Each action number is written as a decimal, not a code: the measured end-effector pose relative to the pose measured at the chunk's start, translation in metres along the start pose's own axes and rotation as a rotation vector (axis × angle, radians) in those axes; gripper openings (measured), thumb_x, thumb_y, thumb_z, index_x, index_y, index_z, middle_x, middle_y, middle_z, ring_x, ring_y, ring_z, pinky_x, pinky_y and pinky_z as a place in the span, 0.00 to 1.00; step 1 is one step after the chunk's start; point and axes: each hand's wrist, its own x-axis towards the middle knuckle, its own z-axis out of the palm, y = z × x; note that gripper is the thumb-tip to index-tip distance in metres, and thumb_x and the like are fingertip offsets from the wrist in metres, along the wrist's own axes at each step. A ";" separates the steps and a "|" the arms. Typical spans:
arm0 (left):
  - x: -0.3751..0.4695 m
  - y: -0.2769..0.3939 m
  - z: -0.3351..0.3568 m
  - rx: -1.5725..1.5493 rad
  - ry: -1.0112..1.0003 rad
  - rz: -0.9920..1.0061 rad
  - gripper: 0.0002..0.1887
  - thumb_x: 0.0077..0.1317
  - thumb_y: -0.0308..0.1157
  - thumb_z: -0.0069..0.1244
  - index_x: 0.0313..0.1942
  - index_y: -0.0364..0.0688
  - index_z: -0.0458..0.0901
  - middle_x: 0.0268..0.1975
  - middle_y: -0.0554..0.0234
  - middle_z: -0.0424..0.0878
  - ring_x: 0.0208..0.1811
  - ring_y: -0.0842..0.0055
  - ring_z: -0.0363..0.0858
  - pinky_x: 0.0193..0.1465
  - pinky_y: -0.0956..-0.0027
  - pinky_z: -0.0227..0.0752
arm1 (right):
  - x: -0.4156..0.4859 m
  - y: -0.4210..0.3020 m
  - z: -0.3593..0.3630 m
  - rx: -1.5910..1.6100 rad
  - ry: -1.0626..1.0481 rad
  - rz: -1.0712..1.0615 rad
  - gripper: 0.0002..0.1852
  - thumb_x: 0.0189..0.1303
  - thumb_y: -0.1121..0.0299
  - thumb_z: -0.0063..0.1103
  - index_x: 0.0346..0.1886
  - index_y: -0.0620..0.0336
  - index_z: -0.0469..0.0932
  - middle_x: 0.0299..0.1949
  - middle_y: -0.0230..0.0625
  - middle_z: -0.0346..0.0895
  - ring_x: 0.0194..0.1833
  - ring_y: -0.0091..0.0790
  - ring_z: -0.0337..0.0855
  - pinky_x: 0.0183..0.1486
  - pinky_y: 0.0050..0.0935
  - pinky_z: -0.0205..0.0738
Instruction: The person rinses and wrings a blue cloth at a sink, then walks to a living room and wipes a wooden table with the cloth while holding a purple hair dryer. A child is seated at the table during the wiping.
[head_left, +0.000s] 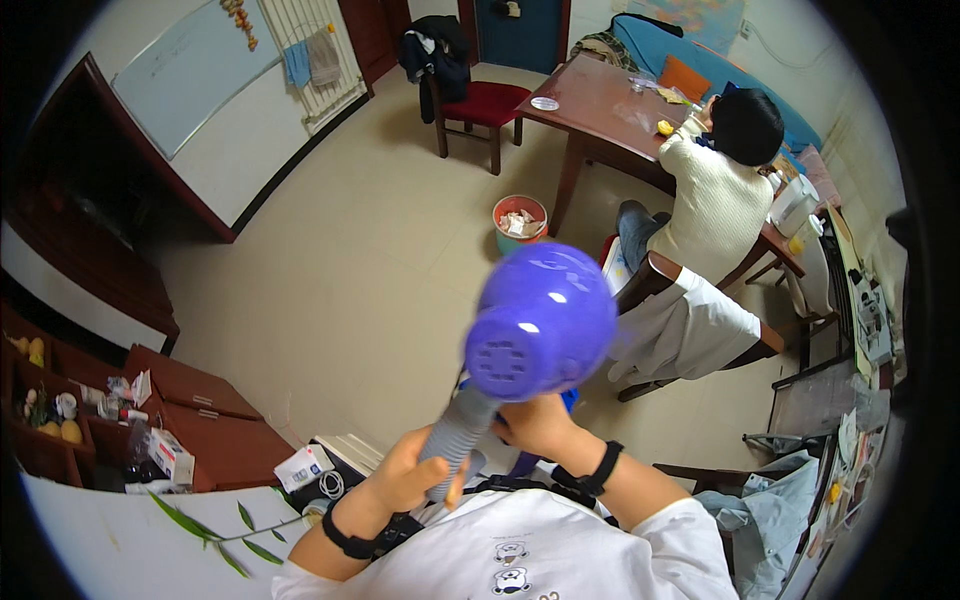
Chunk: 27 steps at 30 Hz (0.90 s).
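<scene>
A glossy purple plastic appliance (551, 315), rounded and with a ring of vent slots, is held up before my chest. What kind of appliance it is I cannot tell. From its lower end runs a grey ribbed hose or handle (459, 435). My left hand (401, 472) wraps around this grey part, thumb across the front. Close under the purple body, my right hand (541, 426) is curled against it, with part of its fingers hidden. A bit of something blue shows behind that hand. Both wrists wear black straps.
Ahead stands a red and green bin (520, 217) with crumpled paper. A person (712, 195) sits at the wooden table (592, 90) to the right. A chair draped in white cloth (690, 322) stands close by. Left are a brown cabinet (217, 442) and a white surface (97, 532) with a leafy stem.
</scene>
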 end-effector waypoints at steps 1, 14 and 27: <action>-0.006 0.001 -0.008 -0.016 0.045 0.043 0.28 0.62 0.56 0.49 0.38 0.33 0.70 0.22 0.58 0.76 0.19 0.76 0.76 0.25 0.73 0.71 | 0.016 -0.004 0.006 0.011 -0.047 -0.047 0.16 0.45 0.58 0.62 0.36 0.56 0.79 0.46 0.40 0.75 0.52 0.46 0.72 0.57 0.46 0.62; -0.030 0.012 -0.085 -0.057 0.396 0.370 0.25 0.64 0.60 0.41 0.34 0.43 0.67 0.15 0.62 0.72 0.11 0.72 0.72 0.21 0.68 0.68 | 0.132 -0.021 0.070 0.119 -0.304 -0.396 0.19 0.51 0.53 0.60 0.46 0.47 0.79 0.53 0.32 0.73 0.62 0.37 0.63 0.67 0.46 0.46; 0.112 0.082 -0.184 -0.106 0.460 0.312 0.25 0.63 0.57 0.46 0.35 0.41 0.68 0.16 0.60 0.74 0.12 0.70 0.73 0.21 0.67 0.69 | 0.287 0.088 0.071 0.108 -0.463 -0.305 0.20 0.56 0.52 0.55 0.50 0.47 0.78 0.53 0.34 0.73 0.64 0.41 0.60 0.68 0.55 0.43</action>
